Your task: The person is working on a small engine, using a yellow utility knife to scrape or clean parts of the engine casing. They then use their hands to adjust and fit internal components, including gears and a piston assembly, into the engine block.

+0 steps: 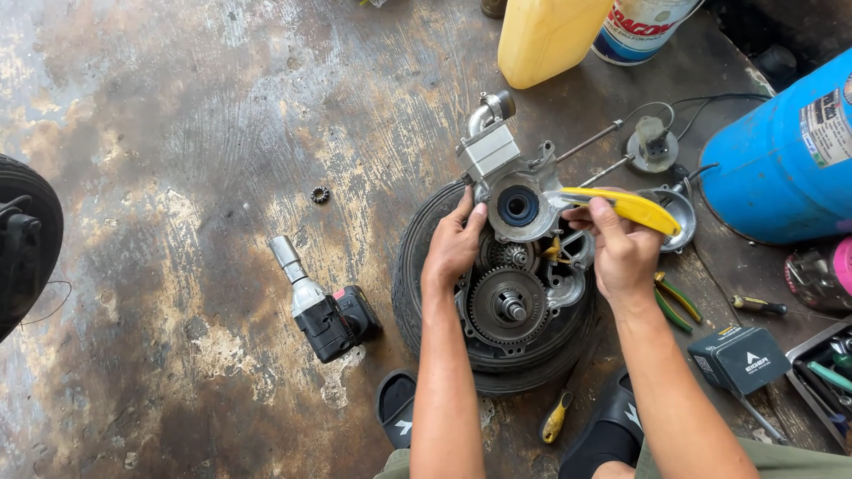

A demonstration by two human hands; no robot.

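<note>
A grey metal engine case point(510, 257) with exposed gears lies on a black tyre point(417, 275) on the floor. My left hand point(454, 244) rests on its upper left side, fingers against the housing beside a round opening with a dark blue seal point(517, 206). My right hand point(621, 253) grips a yellow-handled tool point(626, 206) whose tip points at that round opening. A large toothed gear point(508, 306) sits below my hands, with a smaller gear above it.
A black and silver impact wrench point(321, 306) lies left of the tyre, with a small sprocket point(320, 194) beyond it. A yellow jug point(546, 35), a blue gas cylinder point(785, 164), green-handled pliers point(676, 303), a small dark box point(738, 358) and a yellow-handled screwdriver point(556, 417) surround the work.
</note>
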